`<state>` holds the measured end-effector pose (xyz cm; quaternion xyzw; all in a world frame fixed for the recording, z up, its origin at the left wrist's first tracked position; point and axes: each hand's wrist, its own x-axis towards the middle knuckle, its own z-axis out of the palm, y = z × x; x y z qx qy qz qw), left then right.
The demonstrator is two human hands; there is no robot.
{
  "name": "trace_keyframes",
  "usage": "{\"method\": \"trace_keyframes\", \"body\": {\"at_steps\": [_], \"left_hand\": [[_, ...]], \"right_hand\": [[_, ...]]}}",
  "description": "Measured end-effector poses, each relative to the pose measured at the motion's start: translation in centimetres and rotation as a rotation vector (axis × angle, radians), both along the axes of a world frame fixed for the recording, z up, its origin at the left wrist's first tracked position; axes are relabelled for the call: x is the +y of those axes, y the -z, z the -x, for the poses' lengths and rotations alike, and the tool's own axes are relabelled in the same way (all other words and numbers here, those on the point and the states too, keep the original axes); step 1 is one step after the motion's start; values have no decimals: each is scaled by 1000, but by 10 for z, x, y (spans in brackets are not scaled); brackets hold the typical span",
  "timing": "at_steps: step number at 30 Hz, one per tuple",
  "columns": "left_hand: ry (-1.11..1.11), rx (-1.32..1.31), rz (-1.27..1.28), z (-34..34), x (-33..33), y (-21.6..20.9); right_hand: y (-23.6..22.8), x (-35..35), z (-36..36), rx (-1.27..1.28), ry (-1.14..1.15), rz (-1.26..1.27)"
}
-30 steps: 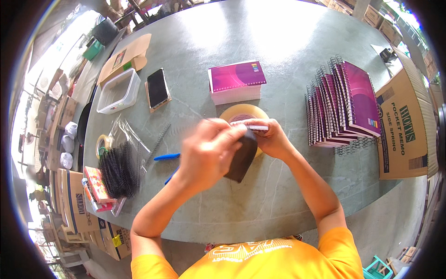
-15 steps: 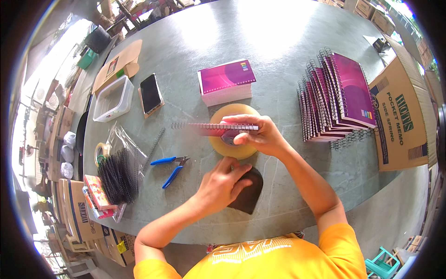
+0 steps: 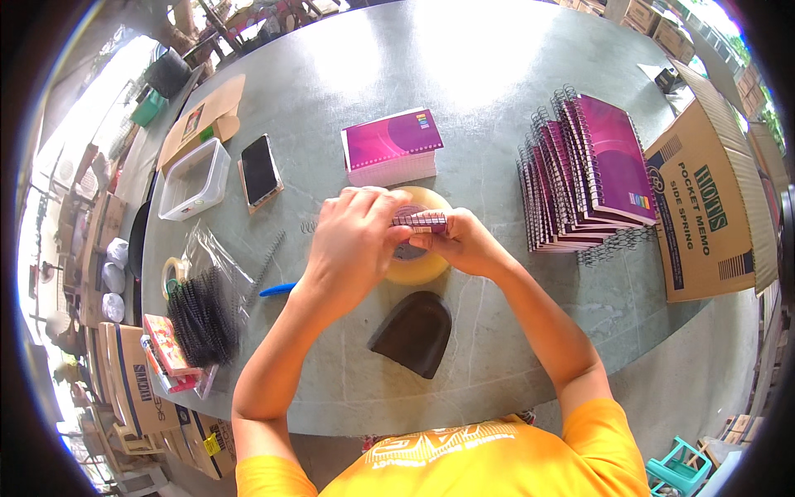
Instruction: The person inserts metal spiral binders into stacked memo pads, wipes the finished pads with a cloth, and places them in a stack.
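Observation:
A small spiral notebook [image 3: 421,220] is held edge-up between my two hands, its wire coil running along the top edge. My left hand [image 3: 352,236] grips its left part and hides much of it; a bit of coil sticks out past that hand. With fingers closed, my right hand [image 3: 474,242] pinches the right end. Below the notebook lies a wide roll of clear tape [image 3: 426,269]. A dark, rounded pad [image 3: 416,333] rests on the table nearer to me. The blue handle of the cutting pliers [image 3: 277,289] shows beside my left forearm, which covers the remainder.
Ahead stands a stack of unbound purple-covered notebooks [image 3: 389,145]. Bound notebooks [image 3: 613,157] are piled at right, beside an open cardboard box [image 3: 704,219]. To the left are a phone [image 3: 261,166], a clear plastic tub [image 3: 195,178], a loose coil [image 3: 267,257] and bundled black coils [image 3: 203,315].
My left hand has risen from the dark pad to the notebook and now grips its left part. The pad is uncovered, while my left forearm now hides most of the pliers.

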<state>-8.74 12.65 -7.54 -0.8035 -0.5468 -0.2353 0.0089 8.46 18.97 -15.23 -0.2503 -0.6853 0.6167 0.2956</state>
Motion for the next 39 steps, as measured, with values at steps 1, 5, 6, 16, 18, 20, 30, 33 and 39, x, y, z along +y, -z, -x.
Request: {"method": "trace_keyframes", "body": {"at_steps": [1, 5, 6, 16, 18, 20, 30, 33, 39], "left_hand": [[24, -23, -11, -4, 2, 3], [155, -81, -53, -23, 10, 11], [174, -93, -23, -26, 11, 13], [177, -227, 28, -29, 18, 11], [136, -196, -3, -27, 17, 15], [118, -167, -20, -20, 15, 11], [-369, -372, -37, 28, -45, 6], [-12, -96, -130, -14, -57, 13], [55, -308, -331, -28, -80, -26]], "right_hand": [[-3, -1, 0, -19, -6, 0], [-11, 1, -9, -179, 15, -121], [-9, 0, -9, -125, 23, -161], [2, -8, 1, -3, 154, -134], [-8, -10, 4, -65, 124, -119], [-11, -9, 5, -67, 73, -122], [-12, -15, 13, 81, 286, 43], [-47, -50, 12, 128, 156, 416], [-156, -31, -68, 221, 626, -250]]}}
